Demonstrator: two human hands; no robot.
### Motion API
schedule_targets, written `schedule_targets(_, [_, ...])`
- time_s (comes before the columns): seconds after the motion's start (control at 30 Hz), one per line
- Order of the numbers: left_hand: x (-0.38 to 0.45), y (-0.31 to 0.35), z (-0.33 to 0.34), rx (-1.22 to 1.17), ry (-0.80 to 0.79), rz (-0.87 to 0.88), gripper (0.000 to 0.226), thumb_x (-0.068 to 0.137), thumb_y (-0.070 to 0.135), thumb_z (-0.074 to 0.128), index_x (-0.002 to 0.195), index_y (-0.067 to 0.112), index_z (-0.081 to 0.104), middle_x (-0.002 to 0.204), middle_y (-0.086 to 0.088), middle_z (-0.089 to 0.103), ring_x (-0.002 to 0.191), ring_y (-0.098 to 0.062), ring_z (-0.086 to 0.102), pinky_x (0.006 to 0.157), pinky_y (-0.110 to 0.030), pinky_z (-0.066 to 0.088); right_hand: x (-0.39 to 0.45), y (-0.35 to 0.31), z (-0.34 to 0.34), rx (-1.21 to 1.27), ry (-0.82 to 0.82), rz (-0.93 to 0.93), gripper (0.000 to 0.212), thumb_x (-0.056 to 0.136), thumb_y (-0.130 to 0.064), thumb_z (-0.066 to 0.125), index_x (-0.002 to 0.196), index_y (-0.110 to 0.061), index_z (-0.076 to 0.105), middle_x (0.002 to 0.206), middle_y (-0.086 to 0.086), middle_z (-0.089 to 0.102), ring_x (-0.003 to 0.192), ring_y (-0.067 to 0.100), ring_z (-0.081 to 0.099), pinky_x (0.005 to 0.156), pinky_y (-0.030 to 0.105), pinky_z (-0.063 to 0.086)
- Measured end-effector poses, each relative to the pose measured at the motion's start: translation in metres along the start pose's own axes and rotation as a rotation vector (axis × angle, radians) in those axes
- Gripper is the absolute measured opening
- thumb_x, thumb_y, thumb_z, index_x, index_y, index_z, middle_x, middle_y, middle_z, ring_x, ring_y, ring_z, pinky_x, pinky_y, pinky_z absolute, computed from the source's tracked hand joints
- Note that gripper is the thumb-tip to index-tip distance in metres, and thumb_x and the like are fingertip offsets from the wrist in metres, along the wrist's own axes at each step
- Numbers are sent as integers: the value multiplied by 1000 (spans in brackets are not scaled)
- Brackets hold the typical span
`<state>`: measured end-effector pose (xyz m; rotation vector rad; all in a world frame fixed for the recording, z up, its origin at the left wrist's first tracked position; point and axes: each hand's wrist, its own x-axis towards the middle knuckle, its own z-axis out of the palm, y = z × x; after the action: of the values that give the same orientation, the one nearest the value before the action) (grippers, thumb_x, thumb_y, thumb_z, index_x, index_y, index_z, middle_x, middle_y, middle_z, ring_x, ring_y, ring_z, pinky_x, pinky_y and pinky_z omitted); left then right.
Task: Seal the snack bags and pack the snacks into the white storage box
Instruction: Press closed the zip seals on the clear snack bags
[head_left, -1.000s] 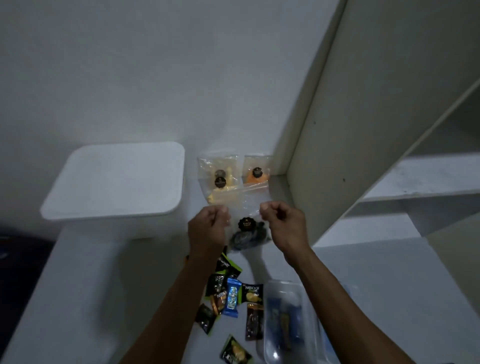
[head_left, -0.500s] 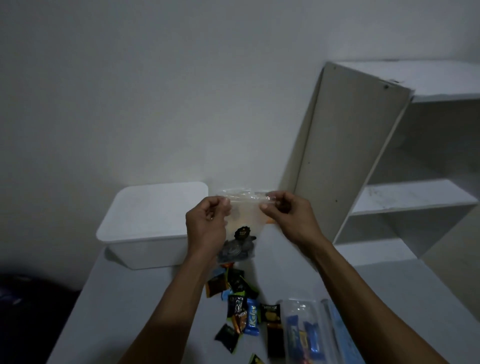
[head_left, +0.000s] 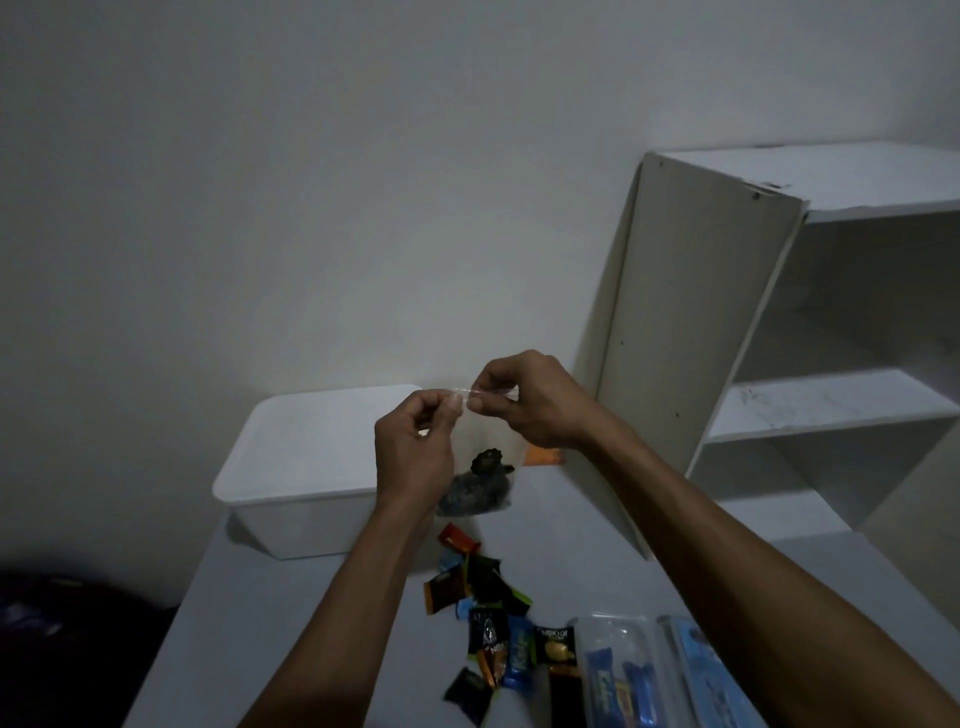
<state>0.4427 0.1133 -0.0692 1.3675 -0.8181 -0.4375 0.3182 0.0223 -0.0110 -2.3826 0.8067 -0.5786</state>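
Fingers (head_left: 453, 404) pinching snack bag (head_left: 480, 470) top, bag hanging

Head camera looks forward and down, close over the table (head_left: 291, 597).

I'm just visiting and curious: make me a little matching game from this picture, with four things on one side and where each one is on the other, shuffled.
Things:
1. clear snack bag
2. white storage box
3. loose wrapped snacks
4. white shelf unit

Places:
A. scattered on the table near the person
B. standing at the right, against the wall
C. held up in the air, its top edge pinched by the left hand and the right hand
D. on the table at the left, lid on, behind the left hand

Pairs: 1-C, 2-D, 3-A, 4-B
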Motion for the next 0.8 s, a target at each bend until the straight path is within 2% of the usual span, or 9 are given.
schedule_targets(0.17, [-3, 1, 0, -16, -8, -1, 13, 91, 24, 67, 80, 27, 71, 77, 7, 68, 77, -11, 59, 69, -27, 47, 2, 1, 1, -28, 18, -9, 9, 89, -34, 70, 81, -31, 66, 84, -14, 66, 88, 8, 62, 79, 31, 51])
schedule_targets(0.33, [-3, 6, 2, -39, 3, -5, 11, 91, 22, 67, 81, 24, 71, 77, 6, 68, 77, -10, 60, 68, -25, 47, -3, 1, -12, 22, -37, 1, 5, 90, -30, 69, 89, -25, 69, 86, -13, 65, 79, 1, 58, 65, 15, 39])
schedule_targets(0.47, [-5, 6, 7, -51, -6, -12, 8, 90, 21, 67, 83, 22, 72, 76, 8, 68, 73, -5, 60, 67, -20, 46, -6, 2, -17, 9, -8, 13, 7, 90, -28, 70, 84, -26, 67, 85, -12, 66, 73, -6, 56, 63, 17, 40])
schedule_targets(0.57, [-4, 6, 10, -64, 10, -31, 8, 90, 22, 67, 84, 21, 72, 76, 7, 68, 71, -3, 61, 65, -18, 46, -9, 5, -21, 24, -24, 27, 7, 90, -28, 70, 85, -24, 67, 86, -12, 66, 62, -8, 54, 52, 8, 38])
schedule_targets(0.7, [-3, 5, 11, -60, 11, -30, 8, 90, 21, 68, 83, 23, 71, 78, 7, 69, 72, -1, 62, 63, -12, 47, -12, 13, -24, 43, -1, 53, 9, 88, -27, 72, 84, -19, 70, 83, -9, 68, 62, -1, 58, 55, 17, 45])
schedule_targets(0.8, [-4, 5, 13, -66, 15, -42, 7, 90, 19, 67, 84, 21, 71, 77, 6, 69, 70, 0, 62, 61, -11, 46, -13, 17, -24, 90, 7, 71, 8, 86, -27, 75, 81, -22, 70, 80, -13, 67, 66, -2, 59, 57, 17, 44])
